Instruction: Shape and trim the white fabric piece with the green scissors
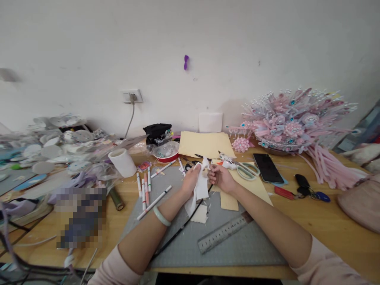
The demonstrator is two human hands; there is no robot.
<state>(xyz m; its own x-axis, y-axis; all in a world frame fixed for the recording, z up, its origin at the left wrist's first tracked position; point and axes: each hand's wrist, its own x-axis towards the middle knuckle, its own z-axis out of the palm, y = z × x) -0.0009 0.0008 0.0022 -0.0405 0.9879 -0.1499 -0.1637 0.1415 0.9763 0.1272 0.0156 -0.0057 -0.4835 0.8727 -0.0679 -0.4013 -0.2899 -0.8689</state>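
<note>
Over the grey cutting mat (243, 249), my left hand (190, 183) is closed on a crumpled white tissue (202, 187), which hangs below the fingers. Close against it, my right hand (222, 178) has its fingertips pinched together; whatever they hold is too small to make out. A black cord (178, 233) runs across the mat and passes under the hands. Below the tissue lies a torn cream paper scrap (199, 214). A small yellow card piece (229, 201) rests under my right wrist. The steel ruler (222, 233) lies at a slant nearer to me.
Several markers (145, 190) lie left of the hands beside a white paper roll (122, 162). Green-handled scissors (247, 171), a phone (268, 168) and keys (303, 190) are to the right. Yellow card sheets (204, 143) and a pink beaded headdress (293, 122) stand behind. Clutter (56, 146) covers the left.
</note>
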